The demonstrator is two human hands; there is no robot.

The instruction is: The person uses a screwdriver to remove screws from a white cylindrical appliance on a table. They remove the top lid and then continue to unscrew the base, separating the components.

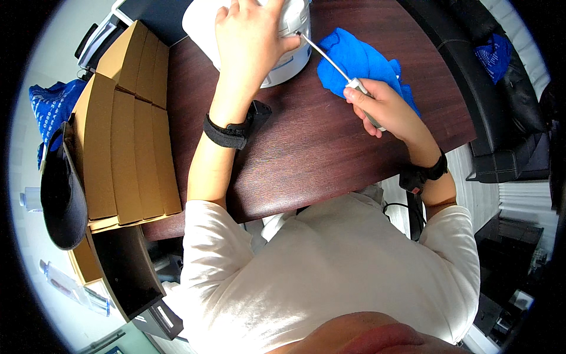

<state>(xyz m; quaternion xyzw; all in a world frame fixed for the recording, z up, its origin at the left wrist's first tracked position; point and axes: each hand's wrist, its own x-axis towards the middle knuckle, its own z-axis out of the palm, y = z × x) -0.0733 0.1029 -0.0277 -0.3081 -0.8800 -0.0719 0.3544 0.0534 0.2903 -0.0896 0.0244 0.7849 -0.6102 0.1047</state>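
A white rounded appliance (289, 68), perhaps a small cooker, stands at the far edge of the view and is partly cut off. My left hand (250, 38) lies on it with fingers spread, the thumb stretched toward the right; the fingertips run out of the frame. In my right hand (386, 109) is a screwdriver (333, 64) with a grey and white handle and a long metal shaft. It slants up and left, its tip at the appliance's side close to my left thumb. A crumpled blue cloth (354, 56) lies behind the shaft on the dark wood table (295, 153).
Several brown cardboard boxes (127, 153) line the table's left side, with a dark cap (62, 189) beside them. A black leather sofa (471, 76) stands to the right, another blue cloth (494, 57) on it. Plastic bottles (73, 289) are at the lower left.
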